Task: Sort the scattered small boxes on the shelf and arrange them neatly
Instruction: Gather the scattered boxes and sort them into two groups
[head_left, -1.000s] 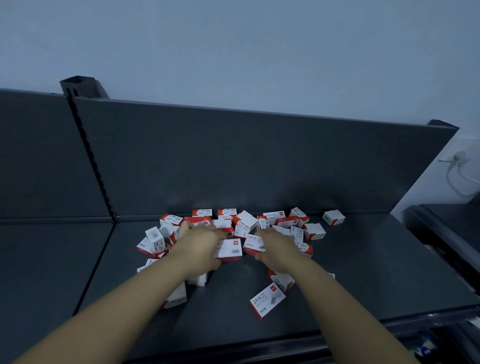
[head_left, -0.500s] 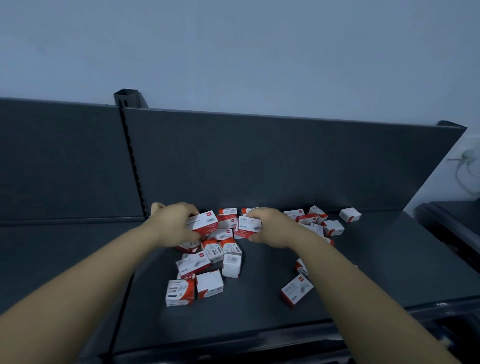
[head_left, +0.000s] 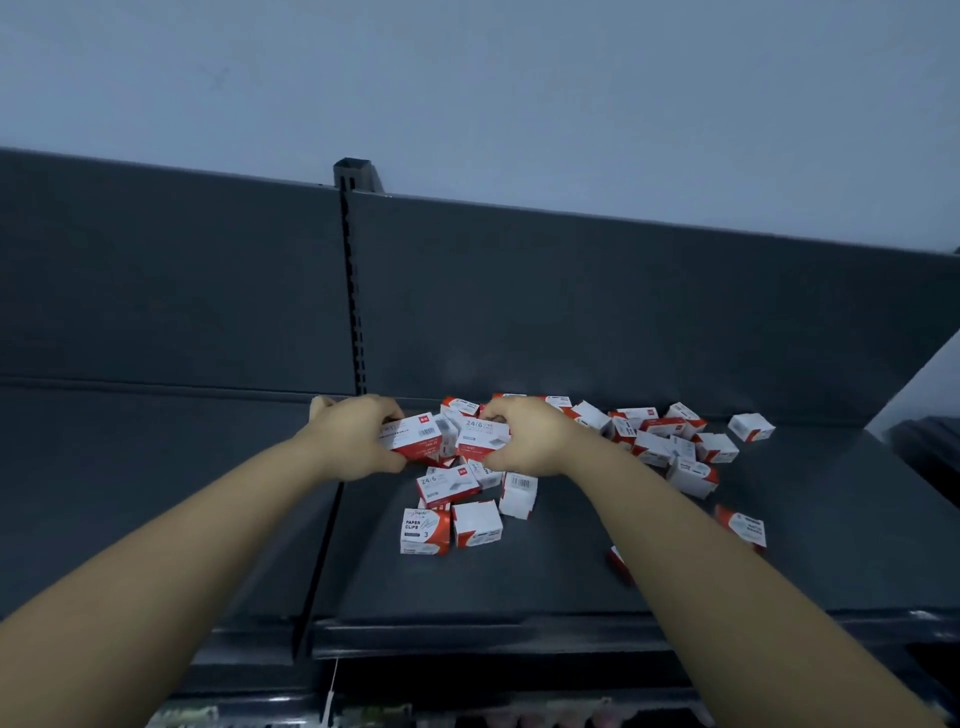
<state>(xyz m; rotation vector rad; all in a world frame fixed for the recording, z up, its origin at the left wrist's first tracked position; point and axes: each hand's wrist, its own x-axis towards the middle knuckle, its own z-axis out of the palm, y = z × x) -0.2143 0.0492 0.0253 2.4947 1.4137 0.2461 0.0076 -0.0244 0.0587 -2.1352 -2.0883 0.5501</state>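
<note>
The gathering step is in hand: at frame centre one box (head_left: 415, 439) is gripped by the left hand (head_left: 353, 436) and a 24/6 box (head_left: 483, 434) by the right hand (head_left: 524, 436), above the scattered pile (head_left: 670, 441) on the shelf (head_left: 571, 571). Next, they should be aligned side by side. Compared with half a second ago, little is changed.

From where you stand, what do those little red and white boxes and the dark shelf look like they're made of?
The little boxes look like thin printed cardboard: sharp folded edges, matte print, one reading "Paper Clips". The dark shelf looks like painted sheet metal with a dull, smooth finish; the slotted upright post suggests it, though I can't be certain.
</note>
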